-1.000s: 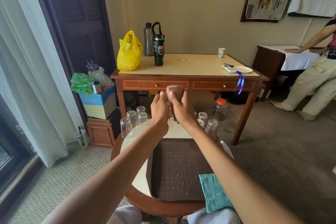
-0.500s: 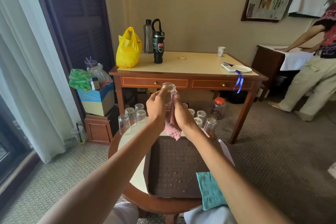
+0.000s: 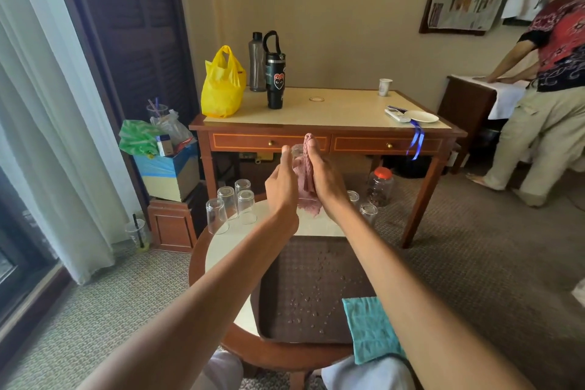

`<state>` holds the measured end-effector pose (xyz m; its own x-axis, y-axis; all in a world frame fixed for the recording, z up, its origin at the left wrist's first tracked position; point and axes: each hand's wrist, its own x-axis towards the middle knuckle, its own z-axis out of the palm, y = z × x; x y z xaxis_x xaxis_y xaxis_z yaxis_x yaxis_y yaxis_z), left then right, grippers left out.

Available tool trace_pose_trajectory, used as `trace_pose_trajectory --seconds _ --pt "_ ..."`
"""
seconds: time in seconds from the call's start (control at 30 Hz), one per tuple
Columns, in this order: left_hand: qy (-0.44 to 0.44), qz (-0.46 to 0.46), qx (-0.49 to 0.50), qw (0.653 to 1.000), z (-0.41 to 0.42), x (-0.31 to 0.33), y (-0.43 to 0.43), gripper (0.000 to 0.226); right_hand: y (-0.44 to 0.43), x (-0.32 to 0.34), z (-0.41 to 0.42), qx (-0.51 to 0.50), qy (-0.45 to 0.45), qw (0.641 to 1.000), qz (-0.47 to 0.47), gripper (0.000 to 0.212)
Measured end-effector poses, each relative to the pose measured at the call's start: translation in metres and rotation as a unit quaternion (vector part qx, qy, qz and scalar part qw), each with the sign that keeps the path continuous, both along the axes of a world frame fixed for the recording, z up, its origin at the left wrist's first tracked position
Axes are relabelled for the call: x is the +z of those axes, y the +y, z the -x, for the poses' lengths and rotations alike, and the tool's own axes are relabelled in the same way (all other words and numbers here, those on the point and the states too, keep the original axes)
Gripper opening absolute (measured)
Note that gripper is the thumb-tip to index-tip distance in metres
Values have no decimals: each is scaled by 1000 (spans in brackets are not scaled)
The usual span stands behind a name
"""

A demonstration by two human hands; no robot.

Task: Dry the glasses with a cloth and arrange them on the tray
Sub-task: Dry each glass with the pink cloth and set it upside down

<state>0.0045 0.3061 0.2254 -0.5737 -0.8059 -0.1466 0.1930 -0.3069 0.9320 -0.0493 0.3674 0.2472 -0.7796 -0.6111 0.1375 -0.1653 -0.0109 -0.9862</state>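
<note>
Item: glass (image 3: 297,153), axis near upright, gripped in our left hand (image 3: 281,187). Our right hand (image 3: 330,185) clutches pink cloth (image 3: 306,182) against it. Both above far edge of tray (image 3: 316,269). Tray lies below, toward us. We judge left hand places.

Tray (image 3: 304,282) on round table (image 3: 221,250); upturned glasses (image 3: 234,203) behind, desk (image 3: 329,117) beyond.

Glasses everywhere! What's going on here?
A person is drying a clear glass. The left hand holds it up over the round table, and the right hand holds a pink cloth against it. Other glasses stand upside down on the table, beyond the brown tray. No glass is on the tray yet, just water drops. A teal cloth lies at its near right corner.
</note>
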Motion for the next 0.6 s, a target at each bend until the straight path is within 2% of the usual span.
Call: trace_pose_trajectory --seconds 0.07,0.17,0.23,0.33,0.5,0.6 --pt "-7 23 11 1000 2 -3 2 37 -2 -3 1 -8 -9 1000 -27 59" --pt "-10 35 29 999 4 -4 2 41 -1 -9 -2 18 -55 998 -26 74" --pt "1 25 27 999 4 -2 -2 35 3 -13 -5 30 -54 997 -44 79" --pt "19 15 15 1000 1 5 -7 29 7 -21 -6 59 -22 996 -58 64" --pt "28 30 23 999 -1 3 -13 36 5 -23 -6 71 23 997 2 24" --pt "16 12 2 1000 -3 5 -10 33 -3 -21 -3 45 54 997 -11 33"
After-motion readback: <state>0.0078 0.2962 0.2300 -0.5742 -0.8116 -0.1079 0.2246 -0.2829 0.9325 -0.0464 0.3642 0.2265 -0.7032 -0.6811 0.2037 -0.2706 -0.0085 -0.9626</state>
